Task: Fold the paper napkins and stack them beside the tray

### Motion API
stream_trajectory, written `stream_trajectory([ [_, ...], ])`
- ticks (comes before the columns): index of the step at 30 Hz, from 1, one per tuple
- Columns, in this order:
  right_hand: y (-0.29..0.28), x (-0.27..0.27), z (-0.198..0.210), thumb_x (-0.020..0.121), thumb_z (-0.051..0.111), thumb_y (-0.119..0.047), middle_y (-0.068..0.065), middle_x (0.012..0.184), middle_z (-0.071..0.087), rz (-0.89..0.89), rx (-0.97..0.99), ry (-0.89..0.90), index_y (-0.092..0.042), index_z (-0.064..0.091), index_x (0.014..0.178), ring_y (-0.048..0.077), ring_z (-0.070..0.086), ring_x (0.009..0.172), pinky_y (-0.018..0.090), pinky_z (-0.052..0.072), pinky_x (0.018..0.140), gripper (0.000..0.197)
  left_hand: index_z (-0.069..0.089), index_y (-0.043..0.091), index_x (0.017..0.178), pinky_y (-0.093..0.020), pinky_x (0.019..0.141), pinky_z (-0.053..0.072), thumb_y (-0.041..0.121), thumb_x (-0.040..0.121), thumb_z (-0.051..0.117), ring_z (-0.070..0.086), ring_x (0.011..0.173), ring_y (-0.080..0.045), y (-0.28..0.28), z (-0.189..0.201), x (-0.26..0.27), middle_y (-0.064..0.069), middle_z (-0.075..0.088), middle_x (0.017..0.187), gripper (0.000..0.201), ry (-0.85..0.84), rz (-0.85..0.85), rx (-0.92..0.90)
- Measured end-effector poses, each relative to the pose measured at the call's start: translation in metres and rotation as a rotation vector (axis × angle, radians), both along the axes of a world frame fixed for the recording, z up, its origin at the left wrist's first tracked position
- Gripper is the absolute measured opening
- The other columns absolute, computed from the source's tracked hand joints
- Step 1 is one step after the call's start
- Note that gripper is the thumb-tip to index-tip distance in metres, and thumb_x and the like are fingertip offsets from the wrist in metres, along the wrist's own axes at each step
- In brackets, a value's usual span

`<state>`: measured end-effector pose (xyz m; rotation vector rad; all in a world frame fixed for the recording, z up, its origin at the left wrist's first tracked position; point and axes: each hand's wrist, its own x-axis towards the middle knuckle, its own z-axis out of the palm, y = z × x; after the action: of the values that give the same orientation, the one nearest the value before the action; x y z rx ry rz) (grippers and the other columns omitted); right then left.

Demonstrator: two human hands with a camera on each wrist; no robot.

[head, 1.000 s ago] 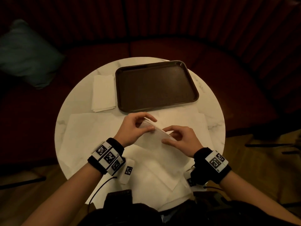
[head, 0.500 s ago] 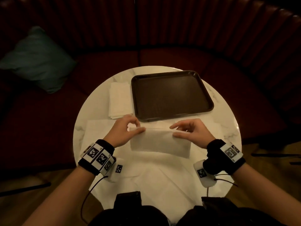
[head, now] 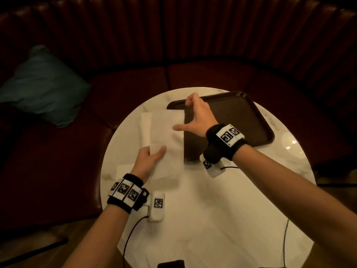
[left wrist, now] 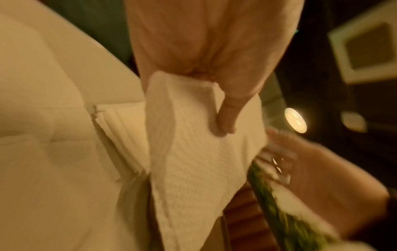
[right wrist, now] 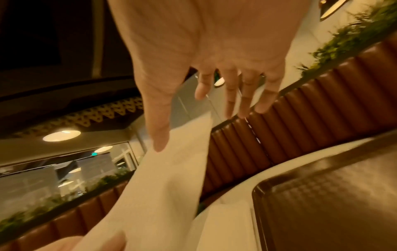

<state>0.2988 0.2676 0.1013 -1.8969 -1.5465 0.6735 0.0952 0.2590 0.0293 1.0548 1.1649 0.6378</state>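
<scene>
A folded white napkin hangs lengthwise just left of the brown tray, above the stack of folded napkins. My left hand pinches its near end, thumb on top and the fingers hidden below. My right hand is open with spread fingers at the napkin's right edge, over the tray's left rim. In the right wrist view its thumb lies at the napkin while the fingers point past it. The left wrist view shows the napkin over the stack.
Unfolded napkins cover the near half of the round marble table. A dark red booth sofa curves behind the table, with a teal cushion at the left. Wrist-camera cables trail over the near table edge.
The folded napkin, held crosswise by both hands in front of the tray, has turned lengthwise and moved left over the stack. My right hand has let go and opened.
</scene>
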Motion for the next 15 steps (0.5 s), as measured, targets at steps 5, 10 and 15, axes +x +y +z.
stream_trajectory([
  [5, 0.051, -0.024, -0.054, 0.075, 0.081, -0.029, 0.005, 0.106, 0.053, 0.078, -0.231, 0.221, -0.018, 0.045, 0.096, 0.019, 0.050, 0.087, 0.031, 0.045, 0.072, 0.043, 0.060, 0.005, 0.123, -0.032, 0.065, 0.058, 0.017, 0.093, 0.062, 0.071, 0.093, -0.026, 0.067, -0.023, 0.002, -0.011, 0.072, 0.106, 0.033, -0.086, 0.151, -0.149],
  [10, 0.093, -0.036, -0.104, 0.078, 0.073, -0.002, -0.004, 0.110, 0.053, 0.005, -0.235, 0.258, -0.021, 0.065, 0.117, 0.003, 0.049, 0.077, 0.021, 0.041, 0.076, 0.045, 0.061, 0.006, 0.120, -0.037, 0.072, 0.057, 0.020, 0.091, 0.066, 0.068, 0.094, -0.028, 0.113, -0.054, 0.007, -0.011, 0.070, 0.105, 0.033, 0.052, 0.170, -0.148],
  [15, 0.122, -0.037, -0.135, 0.078, 0.072, 0.001, 0.007, 0.130, 0.056, -0.016, -0.301, 0.190, -0.021, 0.063, 0.122, 0.024, 0.059, 0.107, 0.024, 0.047, 0.087, 0.050, 0.043, 0.023, 0.128, -0.033, 0.081, 0.055, 0.015, 0.089, 0.063, 0.065, 0.081, -0.019, 0.129, -0.073, 0.004, -0.005, 0.066, 0.095, 0.045, 0.380, 0.147, 0.162],
])
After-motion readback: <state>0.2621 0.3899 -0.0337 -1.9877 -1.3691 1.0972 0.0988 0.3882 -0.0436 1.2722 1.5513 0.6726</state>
